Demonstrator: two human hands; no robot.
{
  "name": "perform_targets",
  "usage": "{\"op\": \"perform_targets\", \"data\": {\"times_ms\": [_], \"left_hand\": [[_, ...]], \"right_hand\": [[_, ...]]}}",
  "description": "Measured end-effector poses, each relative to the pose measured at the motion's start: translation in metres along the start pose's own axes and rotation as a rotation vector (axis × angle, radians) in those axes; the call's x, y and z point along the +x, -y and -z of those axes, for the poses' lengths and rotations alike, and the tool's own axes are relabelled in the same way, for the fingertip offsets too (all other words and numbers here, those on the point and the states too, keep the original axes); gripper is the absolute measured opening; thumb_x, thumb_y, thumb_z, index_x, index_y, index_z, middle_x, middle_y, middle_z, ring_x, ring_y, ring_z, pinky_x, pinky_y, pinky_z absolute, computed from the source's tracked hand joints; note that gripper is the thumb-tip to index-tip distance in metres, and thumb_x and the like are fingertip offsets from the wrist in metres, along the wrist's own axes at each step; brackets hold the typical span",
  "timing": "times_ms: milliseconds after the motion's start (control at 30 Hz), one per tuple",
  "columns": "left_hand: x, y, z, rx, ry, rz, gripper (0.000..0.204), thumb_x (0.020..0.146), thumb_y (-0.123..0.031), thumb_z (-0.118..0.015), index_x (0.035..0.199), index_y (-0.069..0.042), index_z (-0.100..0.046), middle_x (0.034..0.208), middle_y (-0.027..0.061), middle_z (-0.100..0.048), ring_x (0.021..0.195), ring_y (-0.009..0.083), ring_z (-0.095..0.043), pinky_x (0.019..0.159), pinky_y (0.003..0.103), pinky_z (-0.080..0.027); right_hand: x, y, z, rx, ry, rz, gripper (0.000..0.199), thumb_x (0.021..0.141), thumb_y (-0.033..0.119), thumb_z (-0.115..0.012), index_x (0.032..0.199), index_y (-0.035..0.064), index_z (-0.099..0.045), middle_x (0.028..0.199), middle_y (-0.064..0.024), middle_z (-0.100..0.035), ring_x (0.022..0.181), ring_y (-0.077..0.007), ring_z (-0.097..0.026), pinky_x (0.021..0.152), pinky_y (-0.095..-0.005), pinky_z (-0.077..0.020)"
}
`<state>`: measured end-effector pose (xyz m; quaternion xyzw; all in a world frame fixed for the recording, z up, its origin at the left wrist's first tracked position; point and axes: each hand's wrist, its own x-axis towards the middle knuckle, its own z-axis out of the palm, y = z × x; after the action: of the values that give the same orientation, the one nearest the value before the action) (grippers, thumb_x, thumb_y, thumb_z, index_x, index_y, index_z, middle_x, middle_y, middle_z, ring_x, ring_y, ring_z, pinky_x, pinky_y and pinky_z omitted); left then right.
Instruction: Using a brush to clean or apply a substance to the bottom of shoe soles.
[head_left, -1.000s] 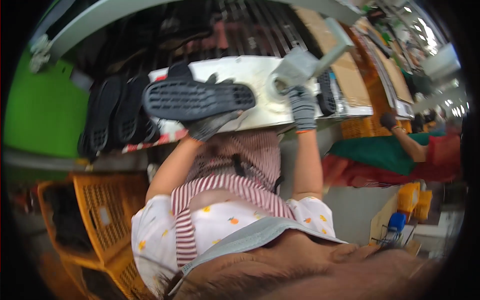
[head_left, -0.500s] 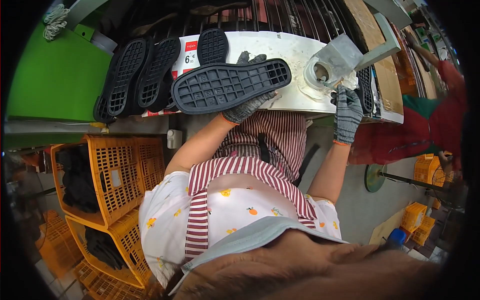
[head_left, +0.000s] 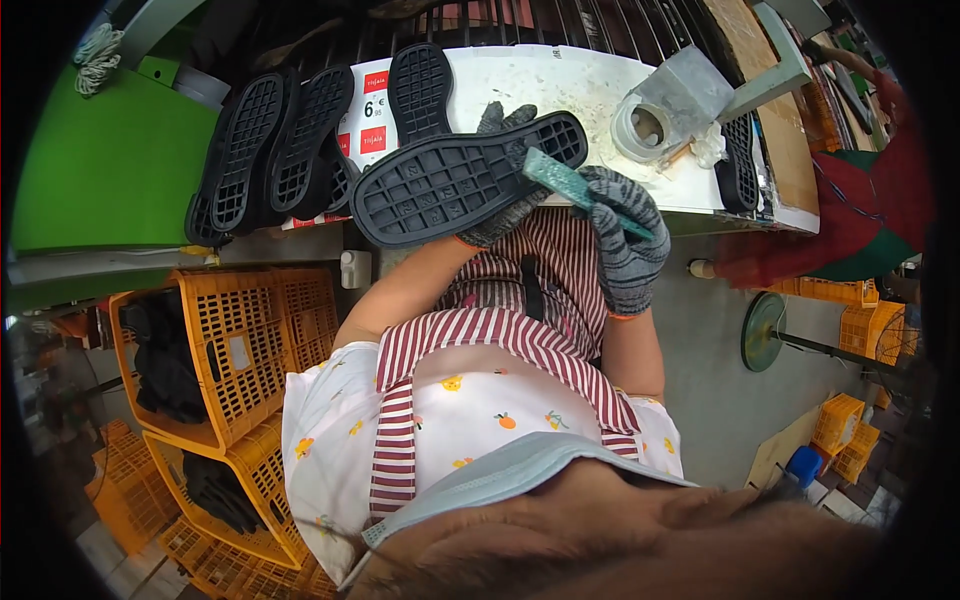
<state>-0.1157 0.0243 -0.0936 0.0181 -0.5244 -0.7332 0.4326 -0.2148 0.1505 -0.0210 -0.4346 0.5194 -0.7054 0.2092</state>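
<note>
From the head camera, the left hand (head_left: pixel 505 195) in a grey knit glove gripped a black rubber shoe sole (head_left: pixel 455 180), tread up, over the white table (head_left: pixel 560 85). The right hand (head_left: pixel 625 240) clenched a green brush (head_left: pixel 580 190) touching it. Brushing the sole looked underway; steady strokes seemed next

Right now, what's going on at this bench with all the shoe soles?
A person in grey knit gloves is working on a black shoe sole. The left hand holds it from beneath, tread side up, over the edge of the white bench. The right hand has a grip on a green brush whose end lies on the sole. More black soles lie at the left, and a grey pot stands at the right.
</note>
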Motion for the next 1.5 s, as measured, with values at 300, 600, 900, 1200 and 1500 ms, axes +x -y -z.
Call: {"op": "perform_targets", "data": {"times_ms": [300, 600, 900, 1200, 1500], "left_hand": [[-0.004, -0.001, -0.007, -0.551, -0.052, 0.127, 0.066, 0.085, -0.027, -0.052, 0.136, -0.015, -0.011, 0.135, 0.0126, -0.028, 0.126, 0.0239, -0.030, 0.105, 0.043, -0.026], [0.004, -0.034, -0.014, 1.505, 0.300, -0.024, 0.042, 0.085, -0.040, -0.048, 0.124, -0.024, -0.045, 0.133, 0.0002, -0.039, 0.126, 0.0151, -0.028, 0.109, 0.043, -0.011], [-0.005, -0.041, -0.017, 1.877, 0.247, -0.225, 0.043, 0.086, -0.047, -0.042, 0.125, -0.029, -0.044, 0.131, 0.0031, -0.041, 0.126, 0.0187, -0.031, 0.107, 0.045, -0.019], [0.024, -0.111, -0.069, 1.887, 0.464, 0.110, 0.046, 0.086, -0.046, -0.044, 0.128, -0.028, -0.039, 0.131, 0.0068, -0.040, 0.123, 0.0193, -0.035, 0.104, 0.044, -0.026], [0.024, -0.123, -0.067, 1.501, 0.588, 0.746, 0.047, 0.086, -0.042, -0.047, 0.129, -0.024, -0.038, 0.129, 0.0076, -0.041, 0.122, 0.0201, -0.036, 0.104, 0.042, -0.027]], "right_hand": [[0.000, 0.002, -0.008, -0.158, 0.103, 0.069, 0.023, 0.073, 0.002, -0.066, 0.096, 0.0011, -0.061, 0.098, -0.0124, -0.061, 0.094, -0.0207, -0.058, 0.084, -0.0299, -0.0440], [-0.002, -0.017, 0.008, -0.104, -0.093, 0.027, 0.022, 0.075, 0.000, -0.065, 0.096, -0.0007, -0.061, 0.098, -0.0110, -0.062, 0.091, -0.0173, -0.058, 0.083, -0.0284, -0.0440], [0.001, -0.021, 0.015, -0.052, -0.195, 0.016, 0.021, 0.076, -0.001, -0.063, 0.097, -0.0007, -0.060, 0.097, -0.0103, -0.062, 0.088, -0.0159, -0.059, 0.081, -0.0267, -0.0455], [0.001, -0.022, 0.011, -0.163, -0.327, 0.056, 0.019, 0.075, 0.000, -0.065, 0.093, -0.0009, -0.061, 0.091, -0.0098, -0.063, 0.082, -0.0152, -0.060, 0.075, -0.0265, -0.0474], [-0.002, -0.009, 0.001, -0.302, -0.088, 0.107, 0.019, 0.077, 0.002, -0.063, 0.096, -0.0004, -0.060, 0.094, -0.0109, -0.062, 0.086, -0.0157, -0.059, 0.078, -0.0260, -0.0463]]}}
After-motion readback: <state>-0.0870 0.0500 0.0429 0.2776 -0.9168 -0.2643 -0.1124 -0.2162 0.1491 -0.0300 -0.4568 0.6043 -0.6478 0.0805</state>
